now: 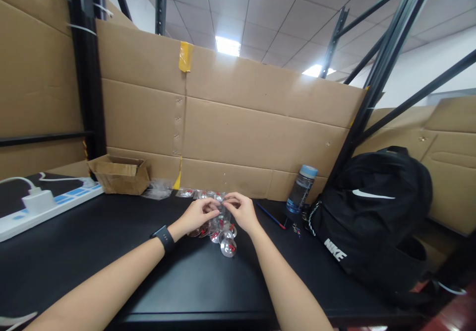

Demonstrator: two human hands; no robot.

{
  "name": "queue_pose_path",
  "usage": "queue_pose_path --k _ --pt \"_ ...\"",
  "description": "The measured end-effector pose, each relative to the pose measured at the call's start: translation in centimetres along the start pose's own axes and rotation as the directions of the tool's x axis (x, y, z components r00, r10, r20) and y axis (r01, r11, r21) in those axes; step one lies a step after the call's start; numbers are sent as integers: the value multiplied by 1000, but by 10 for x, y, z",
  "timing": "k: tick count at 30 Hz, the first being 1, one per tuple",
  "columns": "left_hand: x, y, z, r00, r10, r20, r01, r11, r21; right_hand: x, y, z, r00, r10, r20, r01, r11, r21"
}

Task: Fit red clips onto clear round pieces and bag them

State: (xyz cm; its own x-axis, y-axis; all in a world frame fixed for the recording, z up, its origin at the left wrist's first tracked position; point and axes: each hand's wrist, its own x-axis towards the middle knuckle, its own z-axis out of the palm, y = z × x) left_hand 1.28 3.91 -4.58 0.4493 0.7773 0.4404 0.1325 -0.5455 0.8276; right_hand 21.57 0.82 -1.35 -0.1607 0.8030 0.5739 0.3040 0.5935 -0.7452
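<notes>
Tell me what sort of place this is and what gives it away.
Probably a makeshift workstation in a warehouse or workshop: black metal posts stand around the table, cardboard walls it in, and a power strip lies on it.

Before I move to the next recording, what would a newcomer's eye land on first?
The bulky black backpack on the right of the black table likely draws the eye first. At centre, the left hand and right hand are close together by a cluster of shiny, red-marked round pieces.
</notes>
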Motion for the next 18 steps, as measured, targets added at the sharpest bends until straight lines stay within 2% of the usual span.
queue_pose_path --k 4,7,11,14,18 --pt "0 3 -1 1000 -4 6 3 996 85 0 -7 0 997 -30 -75 29 999 -22" --pt "0 6 -3 998 39 -45 -32 990 136 1 -7 1 996 -19 -88 19 1000 6" --pt "1 9 -6 989 71 -127 -55 990 127 1 1 2 1000 23 -4 -22 999 38" --pt "1 9 -8 983 75 -168 -60 994 95 0 8 3 996 40 79 -37 999 -31" --pt "1 11 -7 982 73 -177 -56 994 97 -1 11 7 999 34 35 -31 995 -94"
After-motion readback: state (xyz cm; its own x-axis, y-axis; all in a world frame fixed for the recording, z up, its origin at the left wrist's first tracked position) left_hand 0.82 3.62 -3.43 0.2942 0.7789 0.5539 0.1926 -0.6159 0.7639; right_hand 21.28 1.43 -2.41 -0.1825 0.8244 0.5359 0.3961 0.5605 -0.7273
